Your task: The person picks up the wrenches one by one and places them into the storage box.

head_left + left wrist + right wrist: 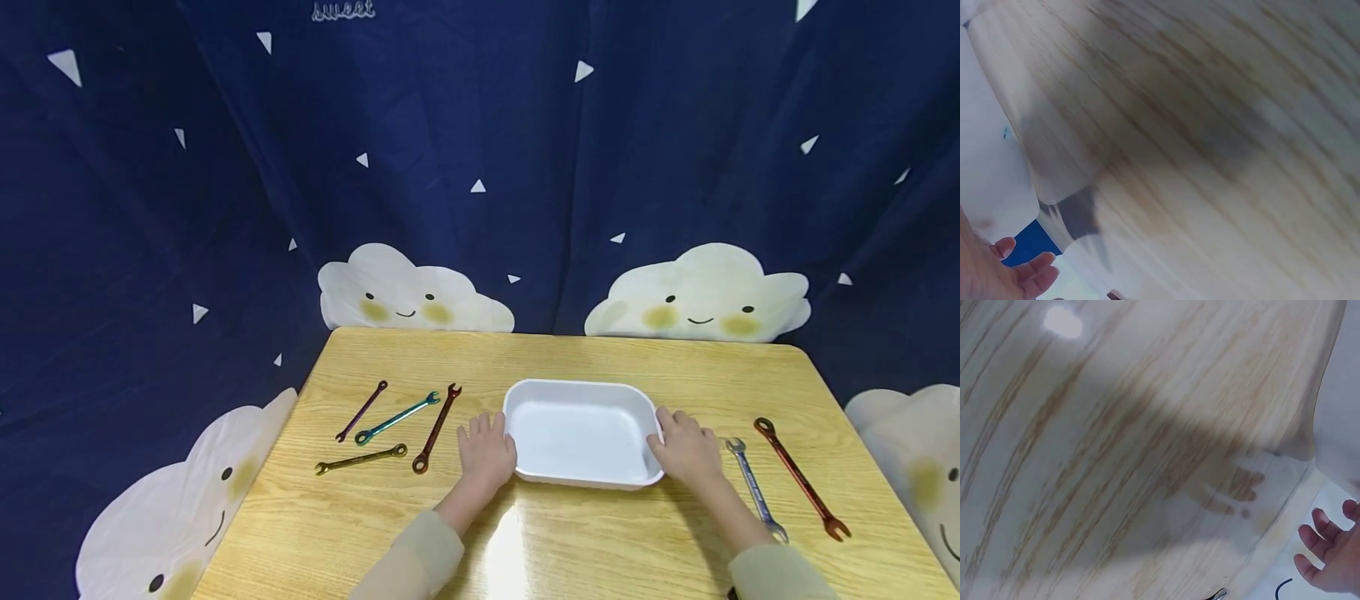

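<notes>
"One white tray [577, 437]: where is it?"
"On the table [600, 550]. The left hand [487, 452] touches its left end, and the right hand [688, 447] touches its right end, thumb at the rim."
"How are the fingers placed?"
"Relaxed and slightly spread on both hands, just touching the tray between them. Four wrenches [398, 417] lie left of it, two wrenches [799, 472] right."

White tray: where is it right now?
In the head view, the white tray sits on the wooden table between the left hand and the right hand.
</notes>
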The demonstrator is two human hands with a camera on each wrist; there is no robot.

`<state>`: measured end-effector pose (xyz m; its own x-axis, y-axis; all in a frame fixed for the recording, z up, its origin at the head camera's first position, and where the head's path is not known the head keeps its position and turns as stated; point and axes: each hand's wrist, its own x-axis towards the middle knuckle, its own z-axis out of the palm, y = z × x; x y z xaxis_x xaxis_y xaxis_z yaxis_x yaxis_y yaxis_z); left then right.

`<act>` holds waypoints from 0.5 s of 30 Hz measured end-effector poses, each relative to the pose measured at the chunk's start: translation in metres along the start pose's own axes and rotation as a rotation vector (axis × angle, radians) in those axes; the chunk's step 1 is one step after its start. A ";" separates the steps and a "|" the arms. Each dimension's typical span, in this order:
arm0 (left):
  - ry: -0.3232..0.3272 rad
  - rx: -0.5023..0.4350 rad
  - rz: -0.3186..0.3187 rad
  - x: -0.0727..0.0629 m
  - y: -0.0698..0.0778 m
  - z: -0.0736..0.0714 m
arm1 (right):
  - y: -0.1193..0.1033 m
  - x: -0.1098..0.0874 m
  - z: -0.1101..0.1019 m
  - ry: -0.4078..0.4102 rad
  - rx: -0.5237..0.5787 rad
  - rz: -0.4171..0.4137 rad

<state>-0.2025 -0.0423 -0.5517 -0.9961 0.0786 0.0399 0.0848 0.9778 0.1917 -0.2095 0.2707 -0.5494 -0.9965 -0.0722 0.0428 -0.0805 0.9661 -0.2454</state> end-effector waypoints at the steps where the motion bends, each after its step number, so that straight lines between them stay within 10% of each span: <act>1: 0.003 -0.001 0.001 0.000 -0.001 -0.001 | -0.001 0.000 0.000 -0.002 0.000 0.000; 15: 0.004 -0.007 -0.007 -0.006 -0.011 -0.004 | -0.012 -0.004 0.003 0.025 0.005 -0.006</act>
<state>-0.1970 -0.0539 -0.5506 -0.9966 0.0705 0.0424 0.0776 0.9770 0.1988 -0.2048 0.2589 -0.5497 -0.9950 -0.0720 0.0686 -0.0870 0.9645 -0.2495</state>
